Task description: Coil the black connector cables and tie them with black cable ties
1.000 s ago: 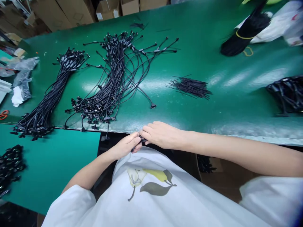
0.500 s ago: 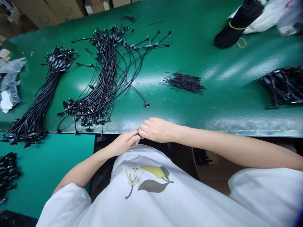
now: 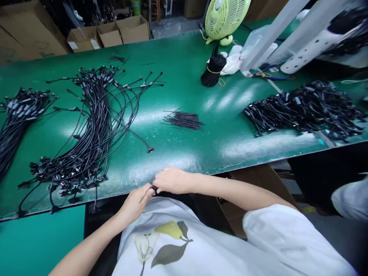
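Head view: both hands meet at the green surface's (image 3: 230,142) near edge, left hand (image 3: 135,202) and right hand (image 3: 171,180) pinching one small black piece (image 3: 154,188) between them.

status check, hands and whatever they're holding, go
Left hand and right hand together at table edge, both pinching small black piece. Loose cable pile just ahead, apart from hands.
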A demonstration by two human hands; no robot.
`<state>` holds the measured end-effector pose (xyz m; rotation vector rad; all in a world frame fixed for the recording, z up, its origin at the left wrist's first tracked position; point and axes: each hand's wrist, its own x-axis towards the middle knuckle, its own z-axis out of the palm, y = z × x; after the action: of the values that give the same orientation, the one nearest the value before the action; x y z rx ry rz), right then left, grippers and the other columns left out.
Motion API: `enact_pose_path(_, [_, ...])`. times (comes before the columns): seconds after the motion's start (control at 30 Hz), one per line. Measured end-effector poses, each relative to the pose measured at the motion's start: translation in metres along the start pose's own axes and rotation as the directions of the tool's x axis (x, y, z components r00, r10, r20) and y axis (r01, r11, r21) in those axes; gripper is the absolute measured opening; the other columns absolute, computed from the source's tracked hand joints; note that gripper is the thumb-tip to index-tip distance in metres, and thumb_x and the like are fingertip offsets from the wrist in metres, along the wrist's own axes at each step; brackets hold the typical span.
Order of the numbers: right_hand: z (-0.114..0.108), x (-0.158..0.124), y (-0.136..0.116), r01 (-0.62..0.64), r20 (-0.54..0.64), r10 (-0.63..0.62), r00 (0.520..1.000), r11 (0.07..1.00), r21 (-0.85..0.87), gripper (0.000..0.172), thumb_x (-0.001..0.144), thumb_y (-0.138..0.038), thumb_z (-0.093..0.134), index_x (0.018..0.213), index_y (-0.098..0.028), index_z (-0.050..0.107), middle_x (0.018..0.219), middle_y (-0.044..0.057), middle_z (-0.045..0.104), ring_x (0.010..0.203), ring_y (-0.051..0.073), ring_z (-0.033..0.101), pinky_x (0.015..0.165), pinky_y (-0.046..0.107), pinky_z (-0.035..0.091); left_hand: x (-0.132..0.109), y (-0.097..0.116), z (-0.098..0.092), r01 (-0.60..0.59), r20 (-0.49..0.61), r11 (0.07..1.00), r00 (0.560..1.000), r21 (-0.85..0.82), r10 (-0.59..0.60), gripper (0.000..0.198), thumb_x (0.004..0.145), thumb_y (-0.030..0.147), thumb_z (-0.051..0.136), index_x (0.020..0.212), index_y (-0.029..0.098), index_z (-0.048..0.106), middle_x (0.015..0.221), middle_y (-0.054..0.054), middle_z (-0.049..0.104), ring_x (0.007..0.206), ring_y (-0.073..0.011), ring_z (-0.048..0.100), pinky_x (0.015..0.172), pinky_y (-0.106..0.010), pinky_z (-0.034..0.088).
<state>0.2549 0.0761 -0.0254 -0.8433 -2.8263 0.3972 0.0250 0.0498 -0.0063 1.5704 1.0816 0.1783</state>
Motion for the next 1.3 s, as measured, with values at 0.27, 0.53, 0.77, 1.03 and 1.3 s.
enact_pose_path(0.27, [-0.028,-0.071,0.168,-0.796,-0.559,0.666,0.494,0.606,0.018,0.031,0.096,-0.029,0.043,0.091,-0.011,0.068,0.1,0.017,0.061,0.085,0.023,0.05,0.078,0.039,0.04,0.006,0.016,-0.015,-0.127,-0.284,0.651,0.948,-0.748,-0.142,0.033,0.084,0.047,0.064,0.083,0.015,0.055,0.061,0.005,0.042,0.052,-0.0069,0.036,0.049,-0.02,0.029])
enact_pose_path(0.53, [-0.024,-0.082,0.147,-0.889,-0.56,0.736,0.382,0.459,-0.003,0.029,0.093,-0.029,0.044,0.097,-0.017,0.07,0.098,0.014,0.059,0.088,0.026,0.049,0.072,0.037,0.037,0.008,0.021,-0.005,-0.157,-0.294,0.615,0.947,-0.772,-0.128,0.033,0.083,0.046,0.066,0.083,0.014,0.055,0.062,0.005,0.04,0.052,-0.0048,0.034,0.048,-0.017,0.029])
enact_pose_path(0.77, [-0.021,-0.065,0.097,-0.833,-0.627,0.689,0.364,0.542,0.111,0.035,0.097,-0.038,0.039,0.101,-0.018,0.068,0.094,0.012,0.06,0.087,0.025,0.054,0.075,0.035,0.041,0.007,0.03,0.002,-0.168,-0.277,0.608,0.957,-0.776,-0.088,0.036,0.081,0.048,0.067,0.081,0.014,0.054,0.061,0.006,0.038,0.05,-0.0043,0.032,0.047,-0.017,0.027])
enact_pose_path(1.03, [-0.03,-0.063,0.094,-0.784,-0.634,0.689,0.35,0.586,0.204,0.03,0.096,-0.035,0.04,0.086,-0.021,0.064,0.092,0.009,0.065,0.087,0.024,0.055,0.084,0.037,0.042,-0.001,0.031,0.007,-0.132,-0.229,0.628,0.97,-0.767,-0.076,0.036,0.081,0.048,0.067,0.08,0.014,0.054,0.06,0.006,0.038,0.051,-0.0049,0.032,0.047,-0.018,0.028])
enact_pose_path(1.3, [-0.028,-0.053,0.077,-0.807,-0.62,0.692,0.369,0.57,0.156,0.034,0.098,-0.036,0.034,0.088,-0.022,0.063,0.095,0.011,0.061,0.088,0.025,0.051,0.081,0.039,0.041,-0.004,0.034,0.016,-0.137,-0.205,0.614,0.978,-0.777,-0.042,0.037,0.081,0.049,0.067,0.08,0.015,0.054,0.059,0.006,0.037,0.049,-0.0048,0.032,0.046,-0.018,0.028])
